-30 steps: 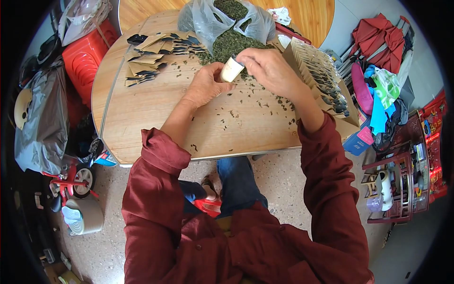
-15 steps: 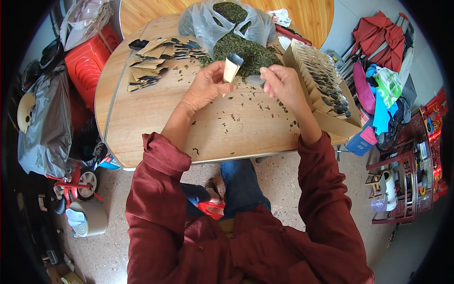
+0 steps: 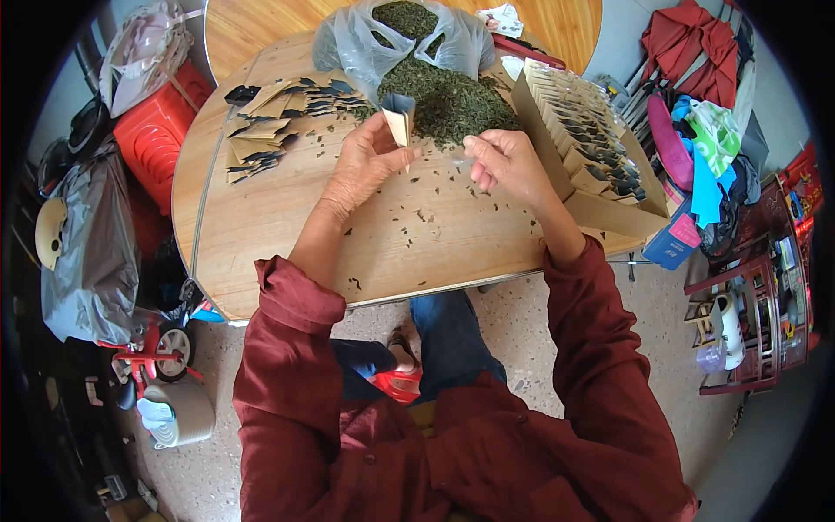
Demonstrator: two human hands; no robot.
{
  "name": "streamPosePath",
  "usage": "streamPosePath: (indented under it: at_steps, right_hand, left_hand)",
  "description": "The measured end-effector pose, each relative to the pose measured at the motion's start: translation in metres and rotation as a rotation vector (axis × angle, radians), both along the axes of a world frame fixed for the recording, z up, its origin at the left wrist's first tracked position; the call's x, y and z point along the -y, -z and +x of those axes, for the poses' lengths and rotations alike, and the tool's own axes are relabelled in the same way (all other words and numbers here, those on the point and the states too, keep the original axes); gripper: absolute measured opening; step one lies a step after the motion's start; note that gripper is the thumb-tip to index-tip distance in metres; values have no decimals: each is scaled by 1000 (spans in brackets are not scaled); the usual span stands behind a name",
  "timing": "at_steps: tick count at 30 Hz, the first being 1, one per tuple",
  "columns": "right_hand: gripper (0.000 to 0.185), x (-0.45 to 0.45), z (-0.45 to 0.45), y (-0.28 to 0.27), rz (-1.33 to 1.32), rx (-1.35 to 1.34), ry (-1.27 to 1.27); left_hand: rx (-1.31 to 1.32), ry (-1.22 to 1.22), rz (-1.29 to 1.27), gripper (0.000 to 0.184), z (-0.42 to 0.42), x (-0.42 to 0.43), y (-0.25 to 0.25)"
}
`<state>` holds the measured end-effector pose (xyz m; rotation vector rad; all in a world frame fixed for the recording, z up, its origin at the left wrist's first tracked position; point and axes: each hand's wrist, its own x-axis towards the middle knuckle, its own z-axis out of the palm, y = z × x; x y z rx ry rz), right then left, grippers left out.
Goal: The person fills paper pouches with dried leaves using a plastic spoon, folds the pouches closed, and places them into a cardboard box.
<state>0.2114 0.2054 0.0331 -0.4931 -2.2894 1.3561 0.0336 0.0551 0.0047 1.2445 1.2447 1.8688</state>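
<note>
My left hand (image 3: 370, 165) is closed around a small kraft-paper bag (image 3: 398, 123), held upright with its dark-lined mouth open at the top. To the right of it, my right hand (image 3: 506, 161) pinches a small spoon (image 3: 457, 160), whose pale bowl looks blurred and points toward the bag. Just beyond both hands lies a heap of dried tea leaves (image 3: 444, 104), spilling from a clear plastic bag (image 3: 348, 43). Loose leaf bits are scattered on the wooden table (image 3: 287, 235) below my hands.
Flat paper bags (image 3: 270, 109) lie spread at the table's left. On the right stands a cardboard box (image 3: 609, 213) packed with rows of similar bags. A red stool (image 3: 161, 130) is beyond the left edge, and a folded red umbrella-like cloth (image 3: 691, 48) leans at the far right.
The spoon has come away from the edge of the leaf heap, toward me and slightly left. The paper bag stays upright in my left hand. The whole view has shifted a little.
</note>
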Motion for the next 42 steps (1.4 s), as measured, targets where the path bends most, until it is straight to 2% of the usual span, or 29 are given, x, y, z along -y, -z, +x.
streamPosePath:
  at_steps: [1, 2, 3, 4, 6, 8, 11, 12, 13, 16, 17, 19, 20, 21, 23, 24, 26, 28, 30, 32, 40, 42]
  right_hand:
    - [32, 0, -2, 5, 0, 1, -2]
    - [29, 2, -3, 12, 130, -34, -18]
    - [27, 5, -4, 17, 259, -69, -34]
    - [27, 6, -5, 22, 260, -69, -36]
    - [24, 12, -6, 29, 701, -149, -56]
    - [27, 20, -5, 31, 673, -123, -63]
    - [30, 27, -4, 31, 799, -75, -53]
    - [32, 26, -5, 33, 826, -134, -64]
    - [34, 26, -4, 34, 853, -192, -75]
    - [35, 29, 1, 24, 891, -142, -46]
    - [35, 29, 1, 19, 892, -141, -45]
    - [33, 24, 2, 5, 702, -183, 39]
    - [29, 23, 2, -3, 535, -119, 69]
    - [29, 19, -1, -4, 535, -115, 83]
    - [25, 15, -13, -8, 287, -311, -60]
    - [23, 14, -18, -10, 288, -281, -93]
    - [21, 21, -24, -16, -31, -235, -270]
    - [20, 17, -39, -5, -107, -298, -329]
    - [19, 20, -42, -3, -125, -309, -312]
    - [15, 23, -43, -7, -121, -285, -310]
    - [8, 47, -25, -41, 59, -161, -218]
    - [8, 33, -32, -39, 493, -506, -126]
  left_hand:
    - [7, -22, -80, 49, -2, 0, 0]
    - [14, -45, -159, 48, -4, 1, 1]
    - [15, -46, -158, 48, -5, 1, 2]
    - [36, -31, -154, 50, -5, 1, 3]
    - [58, -17, -150, 53, -6, 2, 5]
    - [133, -9, -121, 51, -5, 2, 6]
    - [250, 86, -80, 50, -9, 0, 13]
    - [251, 87, -80, 50, -8, 0, 13]
    - [257, 94, -69, 45, -8, -1, 14]
    - [243, 89, -55, 36, -4, -3, 12]
    - [224, 74, -53, 32, -3, -3, 10]
    - [169, 85, -63, 28, 1, 2, -1]
    - [114, 99, -77, 24, 5, 3, -4]
    - [114, 113, -79, 24, 8, 3, -2]
    - [90, 166, -119, 24, 8, 1, 2]
    - [27, 149, -152, 24, 10, 3, 0]
    - [-9, 139, -173, 24, 9, 3, 1]
    - [-14, 146, -157, 22, 11, 2, 1]
    - [-43, 160, -134, 18, 11, 0, 4]
    - [-18, 144, -221, 17, 14, 3, -3]
    - [36, 228, -183, 26, 10, 5, 2]
    - [11, 273, -184, 33, 11, 8, -1]
